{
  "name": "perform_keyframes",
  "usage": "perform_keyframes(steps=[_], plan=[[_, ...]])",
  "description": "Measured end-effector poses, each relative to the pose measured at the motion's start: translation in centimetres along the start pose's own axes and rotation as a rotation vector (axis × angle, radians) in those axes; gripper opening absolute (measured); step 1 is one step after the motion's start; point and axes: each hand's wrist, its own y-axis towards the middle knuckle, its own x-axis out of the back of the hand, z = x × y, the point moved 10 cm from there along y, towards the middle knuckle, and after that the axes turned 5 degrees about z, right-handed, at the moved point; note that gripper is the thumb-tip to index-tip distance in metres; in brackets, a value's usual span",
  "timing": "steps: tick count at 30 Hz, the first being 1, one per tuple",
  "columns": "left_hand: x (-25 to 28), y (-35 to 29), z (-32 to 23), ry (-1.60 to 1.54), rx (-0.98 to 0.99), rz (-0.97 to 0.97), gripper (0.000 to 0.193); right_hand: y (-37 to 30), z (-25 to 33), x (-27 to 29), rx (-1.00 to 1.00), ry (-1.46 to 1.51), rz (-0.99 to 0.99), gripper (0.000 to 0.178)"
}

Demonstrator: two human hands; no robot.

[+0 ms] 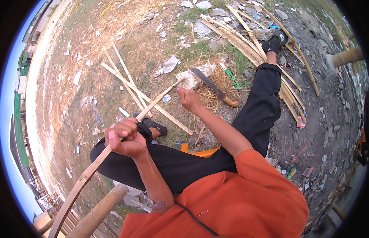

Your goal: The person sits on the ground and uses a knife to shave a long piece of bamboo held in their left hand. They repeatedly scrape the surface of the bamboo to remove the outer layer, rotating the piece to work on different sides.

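My left hand (127, 138) is closed round a long split bamboo strip (88, 174), which slants from the lower left up toward the middle. My right hand (189, 100) is closed just beside the strip's far, darker end; what its fingers hold, if anything, I cannot make out. Beyond it a machete (210, 82) with a wooden handle lies apart from both hands, its blade partly over a pale, rough wood block (188, 79). Dry shavings (210, 97) are scattered around the machete.
Several bamboo strips (240, 43) lie in a pile beside my right foot (275, 41). Loose crossed strips (131, 85) rest on the ground at the left. An orange seat edge (204, 152) shows between my legs. Thick bamboo poles (99, 210) stand close at lower left and upper right.
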Motion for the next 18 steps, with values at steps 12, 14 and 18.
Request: perform_keyframes(steps=[12,14,18], plan=[[-1.2,0.2,-0.5,-0.006,-0.007,0.064,0.026,-6.5,-11.5,2.5,-0.458,-0.224,0.095,0.059],[-2.5,0.0,-0.7,-0.015,-0.024,0.139,0.027,-4.8,-6.6,4.8,-0.375,-0.176,0.046,0.056],[-4.6,-0.9,-0.4,0.008,-0.011,0.200,0.027,-4.1,4.1,8.3,-0.076,0.150,0.031,0.049]])
